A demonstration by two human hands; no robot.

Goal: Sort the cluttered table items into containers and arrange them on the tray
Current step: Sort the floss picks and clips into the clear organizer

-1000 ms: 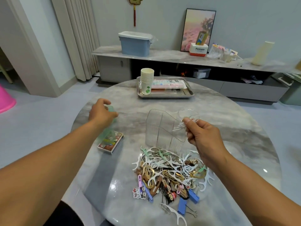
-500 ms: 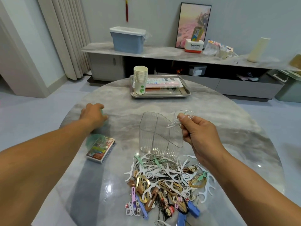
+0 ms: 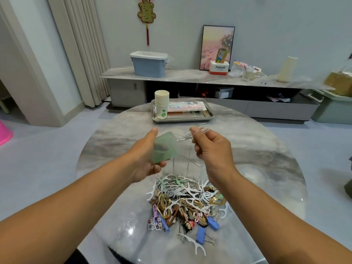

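Observation:
My left hand grips a small translucent green container above the middle of the round marble table. Just to its right, my right hand pinches a few thin clear plastic pieces, possibly floss picks. A clear divided container stands on the table behind and below both hands, partly hidden by them. A heap of white floss picks, hair clips and blue binder clips lies in front of it. The steel tray sits at the far edge of the table.
On the tray stand a stack of paper cups and a flat pink-and-white pack. One floss pick lies apart near the front edge. Beyond the table runs a low sideboard with a blue bin.
My left hand has swung from the table's left side to the middle, carrying the green container up beside my right hand. The card box on the left has gone out of sight.

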